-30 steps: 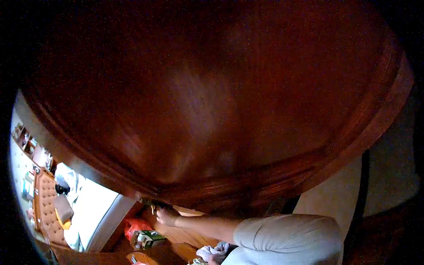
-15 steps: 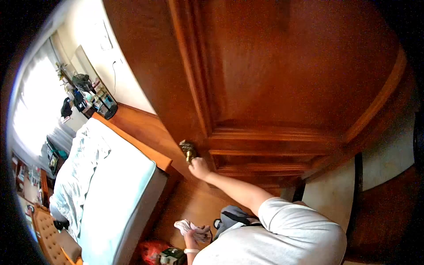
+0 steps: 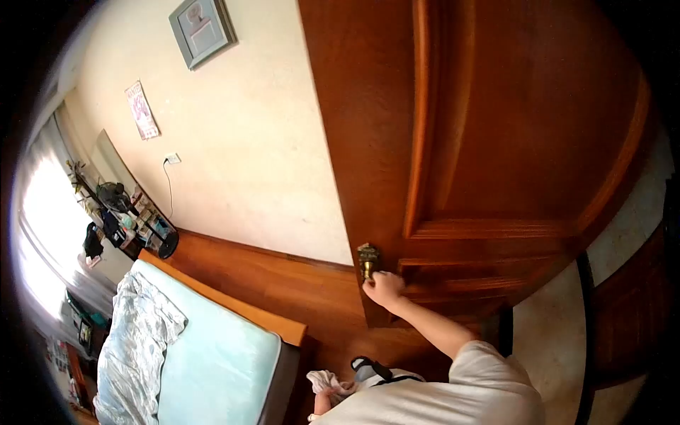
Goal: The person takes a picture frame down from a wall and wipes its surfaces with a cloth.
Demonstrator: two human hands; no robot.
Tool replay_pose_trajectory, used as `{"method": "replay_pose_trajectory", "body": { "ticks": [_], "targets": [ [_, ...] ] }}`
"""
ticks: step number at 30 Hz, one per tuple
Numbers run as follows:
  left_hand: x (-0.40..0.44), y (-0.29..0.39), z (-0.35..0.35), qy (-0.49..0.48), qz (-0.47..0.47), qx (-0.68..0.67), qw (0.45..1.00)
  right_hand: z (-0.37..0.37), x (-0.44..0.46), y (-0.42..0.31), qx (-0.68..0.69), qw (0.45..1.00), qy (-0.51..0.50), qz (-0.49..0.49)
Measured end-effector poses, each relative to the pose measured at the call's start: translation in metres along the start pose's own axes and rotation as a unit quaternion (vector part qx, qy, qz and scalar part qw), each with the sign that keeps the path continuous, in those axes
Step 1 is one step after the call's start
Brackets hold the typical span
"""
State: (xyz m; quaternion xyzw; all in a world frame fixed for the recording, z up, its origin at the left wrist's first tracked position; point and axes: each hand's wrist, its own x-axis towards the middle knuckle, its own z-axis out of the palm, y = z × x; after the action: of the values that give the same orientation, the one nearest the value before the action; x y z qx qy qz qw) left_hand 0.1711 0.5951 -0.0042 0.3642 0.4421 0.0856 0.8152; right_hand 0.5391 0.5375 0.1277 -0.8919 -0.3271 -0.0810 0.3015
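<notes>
My right hand (image 3: 384, 289) is closed around the brass doorknob (image 3: 368, 268) near the edge of a brown wooden panelled door (image 3: 524, 127). The door stands ajar, with the room showing past its edge. Low in the view, my left hand (image 3: 324, 401) grips a crumpled pale pink cloth (image 3: 333, 382) close to my body. Part of that hand is covered by the cloth.
A bed (image 3: 219, 354) with a pale blue mattress and a rumpled patterned blanket (image 3: 134, 347) lies to the left. Beyond it are a black fan (image 3: 117, 198) and a cluttered shelf. A framed picture (image 3: 202, 32) hangs on the wall.
The door's edge and my right hand on the knob now appear farther right, and more wall and floor show. The view has shifted too. The cloth stays in my left hand.
</notes>
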Motion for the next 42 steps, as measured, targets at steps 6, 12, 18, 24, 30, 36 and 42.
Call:
{"method": "replay_pose_trajectory", "body": {
  "ticks": [6, 12, 18, 24, 30, 36, 42],
  "targets": [
    [0.025, 0.093, 0.003, 0.024, -0.088, 0.004, 0.996, -0.016, 0.019, -0.012, -0.147, 0.987, -0.052, 0.048],
    [0.080, 0.129, -0.071, -0.033, -0.107, -0.055, 0.992, -0.024, 0.005, -0.032, -0.162, 0.974, -0.084, 0.134],
    [0.100, 0.170, -0.123, 0.003, -0.128, -0.090, 0.988, -0.037, -0.089, -0.052, -0.206, 0.971, 0.025, 0.117],
    [0.147, 0.181, -0.201, 0.014, -0.088, -0.024, 0.996, -0.047, -0.229, -0.129, -0.090, 0.900, 0.072, 0.421],
    [0.216, 0.199, -0.204, 0.086, -0.123, -0.077, 0.986, 0.011, -0.315, -0.088, 0.001, 0.730, -0.008, 0.684],
    [0.227, 0.232, -0.066, 0.084, -0.121, -0.058, 0.987, 0.083, -0.299, -0.012, 0.031, 0.689, -0.102, 0.717],
    [0.302, 0.245, 0.027, 0.130, 0.018, 0.168, 0.977, 0.113, -0.220, 0.079, 0.063, 0.707, -0.162, 0.686]
  ]
}}
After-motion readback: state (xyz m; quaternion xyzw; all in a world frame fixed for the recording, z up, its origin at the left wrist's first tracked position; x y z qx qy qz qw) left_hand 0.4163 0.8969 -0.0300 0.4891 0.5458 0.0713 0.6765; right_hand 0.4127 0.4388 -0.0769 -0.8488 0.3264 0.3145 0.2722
